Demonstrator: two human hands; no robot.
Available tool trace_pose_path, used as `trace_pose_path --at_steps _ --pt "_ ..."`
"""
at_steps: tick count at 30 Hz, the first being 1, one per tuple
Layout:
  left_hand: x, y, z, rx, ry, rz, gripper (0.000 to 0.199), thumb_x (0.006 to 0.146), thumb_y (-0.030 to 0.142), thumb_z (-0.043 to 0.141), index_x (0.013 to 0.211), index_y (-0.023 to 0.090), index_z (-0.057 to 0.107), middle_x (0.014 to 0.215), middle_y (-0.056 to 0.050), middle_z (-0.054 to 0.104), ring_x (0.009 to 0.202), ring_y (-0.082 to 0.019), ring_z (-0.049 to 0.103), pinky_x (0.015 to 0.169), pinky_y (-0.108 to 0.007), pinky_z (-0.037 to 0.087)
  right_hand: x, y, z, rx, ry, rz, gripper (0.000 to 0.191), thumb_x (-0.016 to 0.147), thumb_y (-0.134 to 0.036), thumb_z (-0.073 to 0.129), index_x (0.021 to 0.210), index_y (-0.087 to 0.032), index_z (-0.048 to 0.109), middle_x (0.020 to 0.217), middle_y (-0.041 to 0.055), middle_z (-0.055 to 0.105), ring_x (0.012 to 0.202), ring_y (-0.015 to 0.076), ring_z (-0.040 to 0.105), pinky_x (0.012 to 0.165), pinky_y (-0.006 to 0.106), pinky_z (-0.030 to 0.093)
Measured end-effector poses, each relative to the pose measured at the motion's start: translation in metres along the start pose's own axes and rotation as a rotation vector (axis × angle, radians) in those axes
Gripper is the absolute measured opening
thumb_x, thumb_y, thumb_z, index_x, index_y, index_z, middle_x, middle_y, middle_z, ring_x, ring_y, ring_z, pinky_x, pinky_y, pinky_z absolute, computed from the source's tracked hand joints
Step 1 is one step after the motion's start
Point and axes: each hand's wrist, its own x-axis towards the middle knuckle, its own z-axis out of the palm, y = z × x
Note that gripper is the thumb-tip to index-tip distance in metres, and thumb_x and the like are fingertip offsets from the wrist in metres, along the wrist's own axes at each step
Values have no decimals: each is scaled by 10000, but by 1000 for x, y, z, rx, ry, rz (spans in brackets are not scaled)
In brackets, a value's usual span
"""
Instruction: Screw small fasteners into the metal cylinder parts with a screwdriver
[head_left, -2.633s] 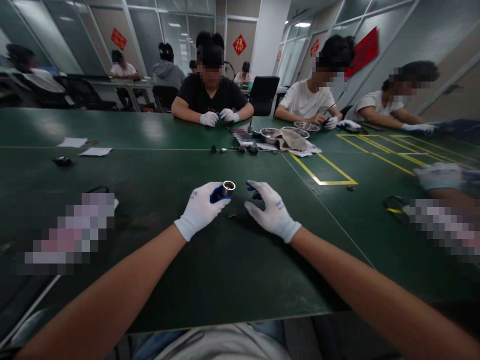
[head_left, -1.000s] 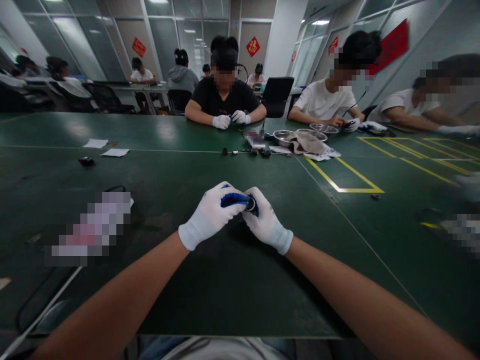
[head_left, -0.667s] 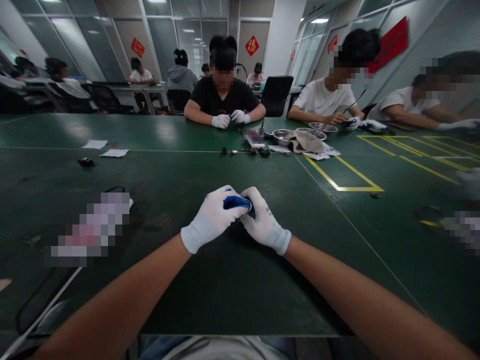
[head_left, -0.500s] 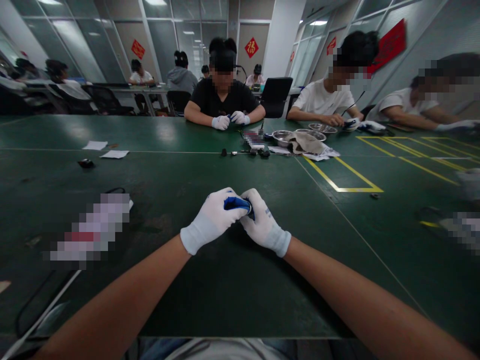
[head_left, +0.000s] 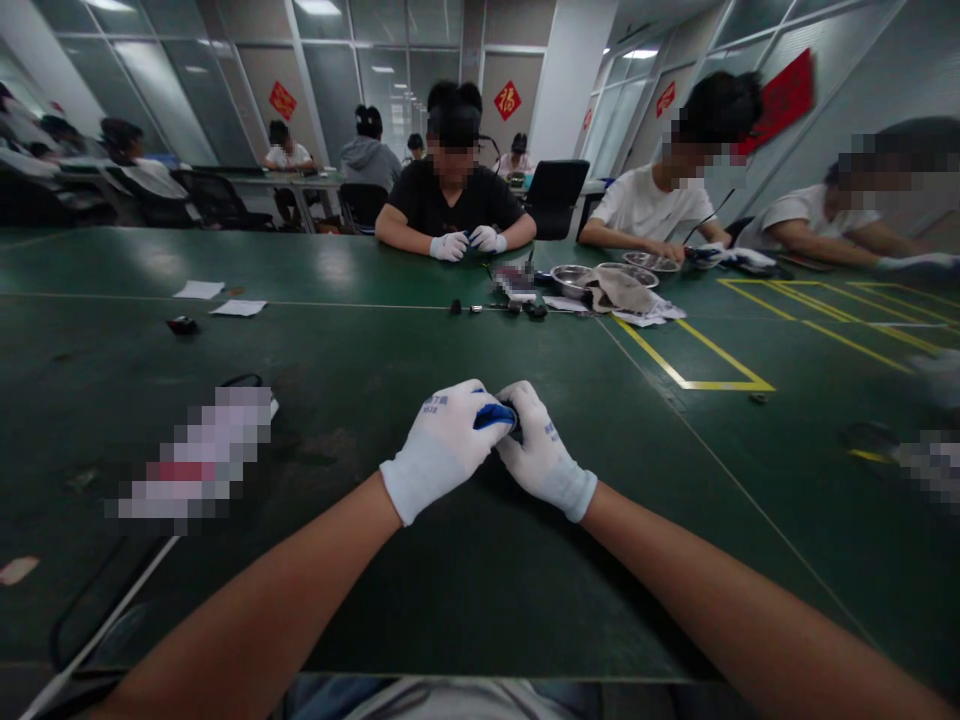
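Note:
My left hand (head_left: 450, 440), in a white glove with blue on the palm side, is closed just above the green table (head_left: 420, 600). Against its fingertips is my right hand (head_left: 541, 450), gloved the same way and also closed. Something small and dark (head_left: 516, 420) shows between the two hands, mostly covered by the fingers; I cannot make out what it is.
A blurred-out pale object (head_left: 202, 455) with a cable lies at the left. Farther off are paper sheets (head_left: 238, 308), a small dark item (head_left: 182, 325), metal bowls (head_left: 571, 280) with a cloth (head_left: 621, 290), and yellow tape (head_left: 727, 385). People sit across the table.
The whole view has shifted slightly. My left hand has turned a little, so the print on the back of its glove now shows. Both hands are still together.

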Motion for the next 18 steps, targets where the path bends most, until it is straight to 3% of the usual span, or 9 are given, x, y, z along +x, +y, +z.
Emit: trace_pose_path --at_steps 5,13,18 --pt "4 -5 -9 -167 -144 73 72 880 239 738 834 188 759 889 -31 730 875 -211 719 814 -333 584 0 -3 -2 16 -27 -14 164 809 -142 576 916 -243 504 914 48 557 801 222 538 700 372 469" --pt "3 -3 -7 64 -106 207 189 951 205 640 816 190 772 941 -48 705 892 -210 688 844 -346 571 2 -2 -2 25 -66 -30 144 820 -138 561 861 -246 475 898 47 546 789 219 540 687 368 465" --pt "3 -6 -12 -113 -174 145 92 893 162 696 855 190 775 920 -24 715 871 -188 711 815 -301 583 3 -3 -4 33 -122 -21 148 811 -146 555 837 -252 454 877 37 536 764 208 530 669 355 457"
